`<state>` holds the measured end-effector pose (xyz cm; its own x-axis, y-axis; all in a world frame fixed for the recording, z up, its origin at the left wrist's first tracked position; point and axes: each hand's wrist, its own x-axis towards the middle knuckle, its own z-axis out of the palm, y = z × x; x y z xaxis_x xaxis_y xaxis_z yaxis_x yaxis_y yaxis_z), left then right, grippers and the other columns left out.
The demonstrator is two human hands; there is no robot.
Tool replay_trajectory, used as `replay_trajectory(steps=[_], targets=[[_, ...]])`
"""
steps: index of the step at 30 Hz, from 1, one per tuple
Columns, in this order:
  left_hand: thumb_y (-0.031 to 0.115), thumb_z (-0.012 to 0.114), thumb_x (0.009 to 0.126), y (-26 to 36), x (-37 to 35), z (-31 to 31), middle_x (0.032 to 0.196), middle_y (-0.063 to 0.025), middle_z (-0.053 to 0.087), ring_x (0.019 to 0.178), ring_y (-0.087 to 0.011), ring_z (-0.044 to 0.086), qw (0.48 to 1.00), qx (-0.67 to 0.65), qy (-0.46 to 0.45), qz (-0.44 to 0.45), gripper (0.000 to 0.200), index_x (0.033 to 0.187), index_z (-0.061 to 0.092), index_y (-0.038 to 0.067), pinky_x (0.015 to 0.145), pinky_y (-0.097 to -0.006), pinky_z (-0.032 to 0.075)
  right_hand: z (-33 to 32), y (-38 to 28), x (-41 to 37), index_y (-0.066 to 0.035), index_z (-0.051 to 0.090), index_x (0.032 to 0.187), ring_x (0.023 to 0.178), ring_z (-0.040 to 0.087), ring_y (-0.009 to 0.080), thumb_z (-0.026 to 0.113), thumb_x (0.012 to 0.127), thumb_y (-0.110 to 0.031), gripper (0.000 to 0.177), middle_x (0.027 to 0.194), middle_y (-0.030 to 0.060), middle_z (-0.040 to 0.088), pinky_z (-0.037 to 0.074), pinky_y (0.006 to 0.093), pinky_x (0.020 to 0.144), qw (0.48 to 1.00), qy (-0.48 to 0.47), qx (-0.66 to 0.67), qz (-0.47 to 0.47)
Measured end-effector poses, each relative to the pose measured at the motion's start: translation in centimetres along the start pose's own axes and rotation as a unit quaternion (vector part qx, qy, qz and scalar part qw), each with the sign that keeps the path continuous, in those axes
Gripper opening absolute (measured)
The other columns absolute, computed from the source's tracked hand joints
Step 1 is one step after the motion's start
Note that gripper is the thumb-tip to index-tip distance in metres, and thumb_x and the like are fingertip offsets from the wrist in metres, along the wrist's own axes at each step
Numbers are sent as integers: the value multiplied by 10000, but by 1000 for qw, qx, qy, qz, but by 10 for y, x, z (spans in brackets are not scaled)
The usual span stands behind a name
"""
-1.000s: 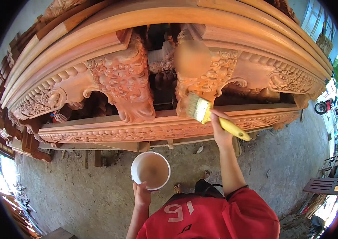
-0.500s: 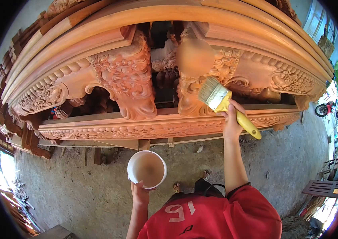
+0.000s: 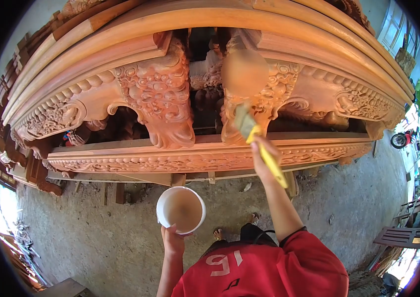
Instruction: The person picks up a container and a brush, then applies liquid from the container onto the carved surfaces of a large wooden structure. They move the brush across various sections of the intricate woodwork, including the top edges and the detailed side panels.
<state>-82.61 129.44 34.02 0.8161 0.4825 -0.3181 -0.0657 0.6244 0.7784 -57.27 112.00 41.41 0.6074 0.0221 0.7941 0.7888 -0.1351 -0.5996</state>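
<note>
My right hand (image 3: 266, 157) is wrapped round the yellow handle of a wide paintbrush (image 3: 271, 159). Its pale bristles point up and left, against or just in front of the right carved leg (image 3: 234, 126) of an orange-brown wooden furniture piece; contact is hard to tell because the brush is blurred. Low in front of my body, my left hand (image 3: 172, 240) holds a white bucket (image 3: 158, 210) by its side. Brownish liquid shows inside the bucket. The left carved leg (image 3: 158, 99) stands across a dark gap from the right one.
Long curved wooden rails (image 3: 195, 19) run across the top. A carved lower beam (image 3: 170, 163) crosses in front of me. Concrete floor (image 3: 101, 232) lies below, with wood scraps under the beam. A slatted bench (image 3: 405, 236) and a motorbike (image 3: 402, 139) are at the right.
My right hand has swung the paintbrush left and turned it, bringing the bristles onto or near the right leg's lower carving. The bucket in my left hand has barely moved.
</note>
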Motion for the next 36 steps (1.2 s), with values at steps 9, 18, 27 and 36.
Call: replay_trajectory(steps=[9, 18, 27, 36], targets=[[287, 517, 699, 4, -2, -2, 1067, -124, 525, 842, -237, 595, 1000, 7, 3, 5, 577, 1204, 358, 60, 474, -311, 541, -12, -21, 24, 6, 601, 869, 619, 614, 158, 584, 752, -14, 120, 857, 195, 617, 505, 222, 485, 994, -27, -78, -67], [259, 498, 719, -4, 4, -1, 1055, -119, 534, 803, -239, 607, 1000, -12, 8, 3, 543, 1203, 364, 52, 482, -311, 543, -27, -45, 52, 12, 598, 881, 587, 601, 156, 577, 761, -16, 125, 856, 172, 612, 509, 196, 481, 991, -75, -108, -32], [216, 484, 735, -7, 9, -10, 1075, -118, 505, 852, -229, 594, 1000, -31, -3, 0, 524, 1202, 346, 23, 509, -322, 548, -37, -39, 40, -8, 596, 878, 632, 611, 169, 580, 768, -21, 112, 879, 144, 620, 487, 210, 494, 980, -176, -82, 44], [229, 502, 730, -6, 9, -6, 1077, -121, 506, 855, -230, 594, 999, -40, -20, 6, 531, 1198, 354, 25, 511, -318, 548, -33, -11, 34, -31, 609, 858, 596, 615, 157, 604, 719, -2, 142, 1016, 199, 576, 499, 229, 455, 971, -98, -160, -149]])
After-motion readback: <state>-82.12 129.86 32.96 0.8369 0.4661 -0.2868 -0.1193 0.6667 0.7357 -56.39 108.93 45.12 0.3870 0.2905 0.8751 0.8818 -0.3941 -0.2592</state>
